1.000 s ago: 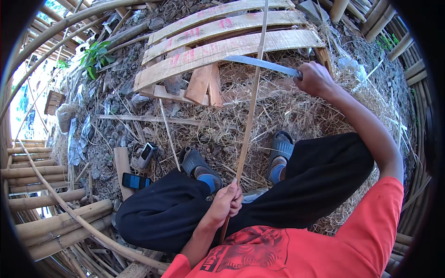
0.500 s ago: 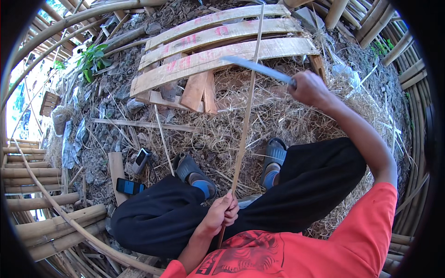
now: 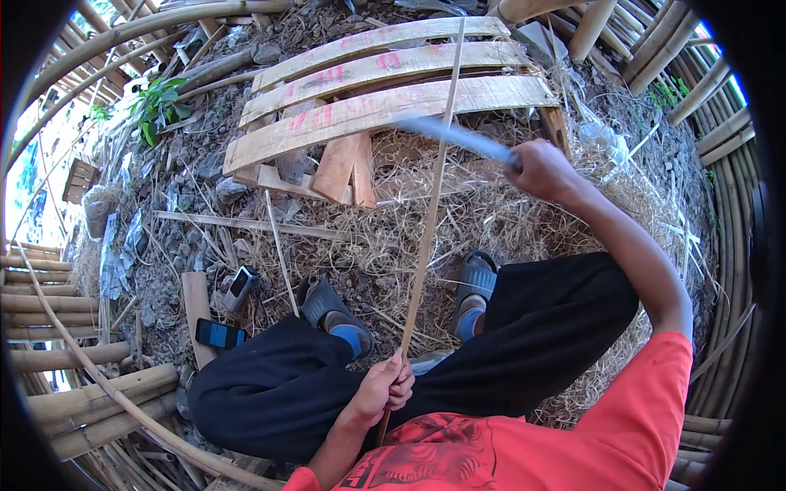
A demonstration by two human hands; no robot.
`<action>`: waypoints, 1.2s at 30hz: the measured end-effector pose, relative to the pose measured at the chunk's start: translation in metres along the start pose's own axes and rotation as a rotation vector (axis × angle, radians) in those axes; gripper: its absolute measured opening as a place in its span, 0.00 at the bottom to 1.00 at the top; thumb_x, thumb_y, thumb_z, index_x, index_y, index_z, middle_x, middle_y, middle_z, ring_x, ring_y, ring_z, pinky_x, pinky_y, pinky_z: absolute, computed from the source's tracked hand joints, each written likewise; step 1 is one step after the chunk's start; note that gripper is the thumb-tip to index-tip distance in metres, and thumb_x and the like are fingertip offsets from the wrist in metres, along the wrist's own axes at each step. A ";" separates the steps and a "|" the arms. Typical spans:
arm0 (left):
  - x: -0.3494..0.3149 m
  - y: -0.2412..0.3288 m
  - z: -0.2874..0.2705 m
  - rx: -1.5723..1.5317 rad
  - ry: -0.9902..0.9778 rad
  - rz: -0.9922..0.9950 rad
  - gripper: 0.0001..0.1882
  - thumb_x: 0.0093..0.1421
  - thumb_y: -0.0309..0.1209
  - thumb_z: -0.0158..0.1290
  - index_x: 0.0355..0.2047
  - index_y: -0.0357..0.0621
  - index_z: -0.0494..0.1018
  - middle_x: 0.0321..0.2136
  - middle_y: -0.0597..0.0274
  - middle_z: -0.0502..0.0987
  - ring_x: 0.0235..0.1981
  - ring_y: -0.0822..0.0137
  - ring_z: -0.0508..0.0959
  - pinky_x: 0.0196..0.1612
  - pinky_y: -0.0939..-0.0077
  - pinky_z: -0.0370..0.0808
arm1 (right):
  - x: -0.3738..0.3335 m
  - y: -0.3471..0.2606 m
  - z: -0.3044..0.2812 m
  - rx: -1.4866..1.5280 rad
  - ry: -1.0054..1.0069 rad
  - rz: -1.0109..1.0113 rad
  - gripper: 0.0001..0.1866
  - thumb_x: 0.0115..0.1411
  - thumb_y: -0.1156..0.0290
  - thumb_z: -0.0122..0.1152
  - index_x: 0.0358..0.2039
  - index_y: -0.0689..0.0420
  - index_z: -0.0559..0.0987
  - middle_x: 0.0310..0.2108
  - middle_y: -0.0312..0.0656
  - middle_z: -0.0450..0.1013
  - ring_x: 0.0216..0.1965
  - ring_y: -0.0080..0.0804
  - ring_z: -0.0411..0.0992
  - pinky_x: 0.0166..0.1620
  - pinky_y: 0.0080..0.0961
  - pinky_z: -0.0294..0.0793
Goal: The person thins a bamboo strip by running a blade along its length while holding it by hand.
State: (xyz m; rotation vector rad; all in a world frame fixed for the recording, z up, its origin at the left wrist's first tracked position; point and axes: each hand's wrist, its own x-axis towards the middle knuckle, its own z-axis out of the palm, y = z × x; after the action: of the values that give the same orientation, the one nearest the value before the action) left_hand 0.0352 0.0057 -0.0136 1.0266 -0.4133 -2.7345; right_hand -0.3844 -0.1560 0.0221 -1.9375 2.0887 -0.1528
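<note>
A long, thin bamboo strip (image 3: pixel 428 229) runs from my lap away from me, its far part passing over a low slatted wooden bench (image 3: pixel 344 111). My left hand (image 3: pixel 385 388) is closed around the near end, in front of my shirt. In my right hand (image 3: pixel 547 170), out to the right, is the handle of a long-bladed knife (image 3: pixel 467 141). The blade points left, slightly blurred, and crosses the strip just before the bench's nearest slat. Whether blade and strip touch I cannot tell.
Pale shavings (image 3: pixel 401 245) litter the ground around my sandals (image 3: pixel 334 309). To the left lie a phone (image 3: pixel 219 334), a small boxy device (image 3: pixel 241 286) and a flat wooden piece (image 3: pixel 195 311). Bamboo poles (image 3: pixel 98 401) line the left side; more bamboo (image 3: pixel 729 245) walls the right.
The knife has dropped a little toward me along the strip, with my right hand lower. My left hand keeps its grip. The whole view has shifted slightly.
</note>
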 end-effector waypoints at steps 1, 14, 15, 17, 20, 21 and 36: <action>-0.003 0.000 -0.001 0.033 0.043 0.024 0.24 0.73 0.53 0.34 0.27 0.51 0.58 0.16 0.75 0.53 0.13 0.82 0.50 0.15 0.85 0.49 | -0.002 -0.019 -0.002 -0.065 -0.077 -0.093 0.07 0.54 0.67 0.60 0.28 0.54 0.83 0.24 0.45 0.79 0.25 0.40 0.79 0.34 0.36 0.80; -0.015 -0.013 0.013 0.407 0.384 0.157 0.21 0.74 0.49 0.37 0.40 0.43 0.69 0.18 0.76 0.59 0.17 0.84 0.57 0.19 0.88 0.56 | -0.016 -0.060 -0.027 -0.136 -0.317 0.069 0.10 0.52 0.67 0.59 0.25 0.59 0.83 0.24 0.51 0.78 0.29 0.47 0.79 0.37 0.41 0.79; -0.015 -0.014 0.013 0.411 0.382 0.156 0.21 0.74 0.49 0.37 0.40 0.43 0.69 0.18 0.76 0.59 0.17 0.84 0.57 0.19 0.88 0.56 | -0.023 -0.071 -0.025 -0.181 -0.367 -0.045 0.09 0.51 0.67 0.60 0.26 0.58 0.83 0.25 0.50 0.78 0.30 0.47 0.79 0.38 0.41 0.79; -0.020 -0.016 0.011 0.407 0.406 0.165 0.26 0.73 0.51 0.38 0.51 0.41 0.71 0.20 0.76 0.60 0.19 0.85 0.58 0.21 0.89 0.58 | -0.030 -0.102 -0.025 -0.231 -0.454 -0.234 0.09 0.48 0.67 0.61 0.28 0.55 0.84 0.27 0.48 0.79 0.32 0.46 0.80 0.38 0.40 0.79; -0.026 -0.023 0.015 0.401 0.424 0.190 0.26 0.74 0.48 0.38 0.60 0.41 0.67 0.21 0.75 0.60 0.20 0.84 0.58 0.22 0.89 0.58 | -0.020 -0.097 -0.024 -0.292 -0.463 -0.150 0.09 0.48 0.67 0.63 0.29 0.55 0.84 0.28 0.48 0.79 0.33 0.45 0.80 0.38 0.39 0.80; -0.027 -0.022 0.015 0.404 0.426 0.187 0.26 0.74 0.48 0.38 0.60 0.41 0.67 0.21 0.75 0.60 0.20 0.84 0.58 0.22 0.89 0.58 | -0.013 -0.080 -0.023 -0.302 -0.326 -0.123 0.09 0.49 0.66 0.63 0.29 0.56 0.84 0.28 0.48 0.79 0.32 0.44 0.80 0.38 0.40 0.79; -0.017 -0.018 0.010 0.287 0.376 0.342 0.27 0.71 0.38 0.48 0.67 0.42 0.60 0.24 0.74 0.62 0.24 0.82 0.61 0.28 0.87 0.63 | -0.030 -0.077 -0.014 -0.338 -0.253 -0.257 0.10 0.38 0.66 0.66 0.24 0.51 0.83 0.21 0.44 0.77 0.28 0.46 0.78 0.34 0.41 0.77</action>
State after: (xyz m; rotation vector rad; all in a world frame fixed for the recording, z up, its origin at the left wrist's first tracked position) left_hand 0.0399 0.0289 -0.0017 1.3598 -0.8415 -2.1623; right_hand -0.3128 -0.1350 0.0601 -2.2748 1.7851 0.3992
